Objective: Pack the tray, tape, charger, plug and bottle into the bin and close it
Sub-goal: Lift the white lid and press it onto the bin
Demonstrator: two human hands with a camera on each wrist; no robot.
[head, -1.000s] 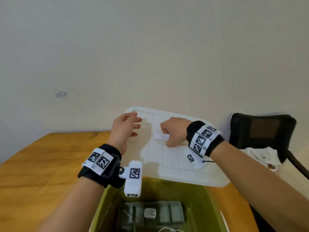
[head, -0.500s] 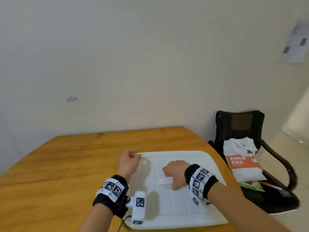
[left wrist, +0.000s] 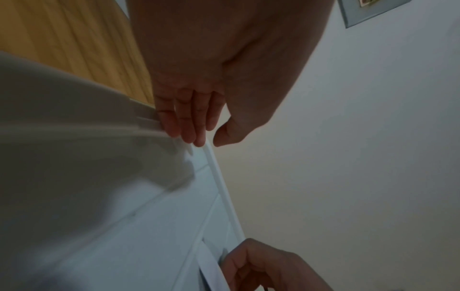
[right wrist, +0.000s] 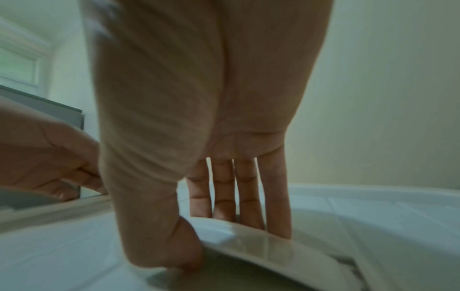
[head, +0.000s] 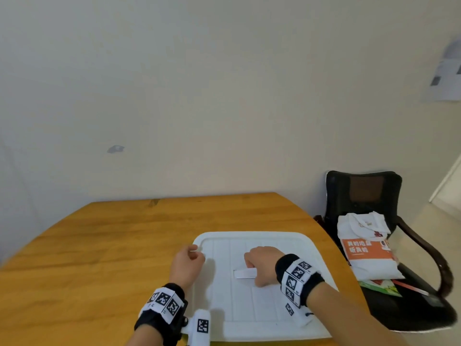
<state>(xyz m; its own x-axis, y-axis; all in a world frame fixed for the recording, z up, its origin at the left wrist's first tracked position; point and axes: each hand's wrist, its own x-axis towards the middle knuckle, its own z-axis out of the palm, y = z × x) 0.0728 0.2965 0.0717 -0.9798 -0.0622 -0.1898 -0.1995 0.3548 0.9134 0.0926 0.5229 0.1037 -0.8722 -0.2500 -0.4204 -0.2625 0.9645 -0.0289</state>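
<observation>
A white ribbed lid (head: 274, 308) lies flat at the near right of the table and covers the bin, so the bin and its contents are hidden. My left hand (head: 189, 258) pinches the lid's far left corner; in the left wrist view its fingers (left wrist: 189, 122) curl over the rim of the lid (left wrist: 149, 216). My right hand (head: 259, 265) grips the white handle (head: 245, 273) at the lid's middle. The right wrist view has its fingers (right wrist: 224, 196) hooked behind the handle (right wrist: 261, 246), with the thumb at the front.
The lid sits on a round wooden table (head: 112, 245) pushed against a pale wall. A black chair (head: 364, 193) stands right of the table, with a white and orange bag (head: 366, 250) on its seat.
The lid has swung down from tilted over the open green bin to flat on top of it, hiding the contents. Both hands came down with it.
</observation>
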